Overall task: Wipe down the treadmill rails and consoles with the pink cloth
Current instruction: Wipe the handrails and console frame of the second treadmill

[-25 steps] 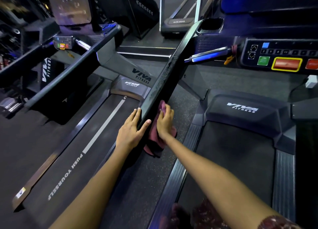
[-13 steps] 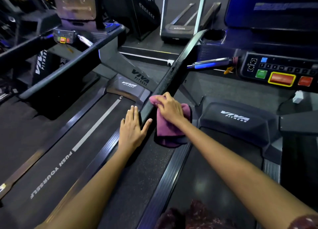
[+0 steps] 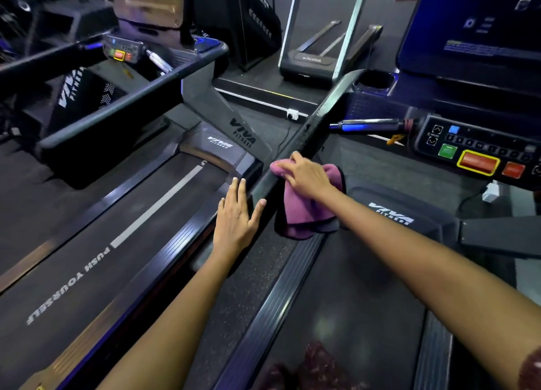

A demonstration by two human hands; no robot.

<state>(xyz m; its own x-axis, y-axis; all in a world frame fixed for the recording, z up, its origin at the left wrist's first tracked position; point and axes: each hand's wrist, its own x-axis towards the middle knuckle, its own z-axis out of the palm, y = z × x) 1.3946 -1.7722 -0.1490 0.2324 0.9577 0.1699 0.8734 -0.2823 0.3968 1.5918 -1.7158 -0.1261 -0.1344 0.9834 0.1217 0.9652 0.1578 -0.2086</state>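
Observation:
A black treadmill side rail [image 3: 317, 126] runs diagonally from the centre up to the console [image 3: 468, 149] at the right. The pink cloth [image 3: 304, 211] is draped over the rail's lower part and hangs down its right side. My right hand [image 3: 304, 177] lies on top of the cloth and presses it onto the rail, fingers bent over it. My left hand [image 3: 238, 214] rests flat against the rail's left side just below the cloth, fingers straight, thumb spread onto the rail.
A second treadmill with its belt [image 3: 123, 234], rail [image 3: 123, 108] and small console [image 3: 123, 52] stands to the left. The right treadmill's belt [image 3: 351, 301] lies below my right arm. More machines stand at the back. A metal grip bar [image 3: 369, 124] juts from the console.
My right hand has slid the cloth up the rail from beside my left hand and spread it over the top. My left hand has stayed against the rail.

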